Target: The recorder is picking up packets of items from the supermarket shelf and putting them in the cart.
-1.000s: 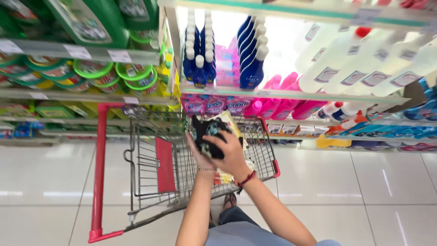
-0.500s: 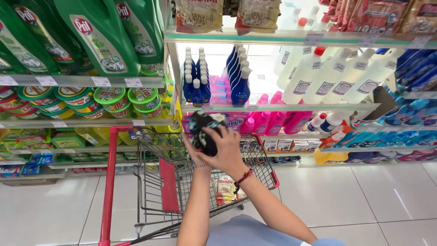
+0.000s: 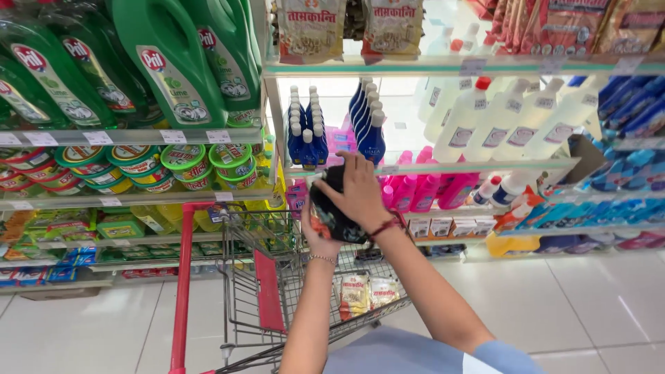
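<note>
Two hands meet on one dark pouch (image 3: 331,215), held up in front of you above the cart (image 3: 277,291). Your left hand (image 3: 315,235) cups the pouch from beneath, fingers wrapped around its lower edge; your right hand (image 3: 360,190) lies over the top, fingers curled down onto it. Both are closed on the pouch, neither spread wide. The cart has a red handle and wire sides, and two pale packets (image 3: 367,294) lie in its basket, below the pouch. Behind your hands, blue bottles (image 3: 370,128) stand on a shelf, with pink bottles (image 3: 426,190) one shelf lower. To the left, green jugs (image 3: 173,62) fill the top shelf above green-lidded tubs (image 3: 183,166).
</note>
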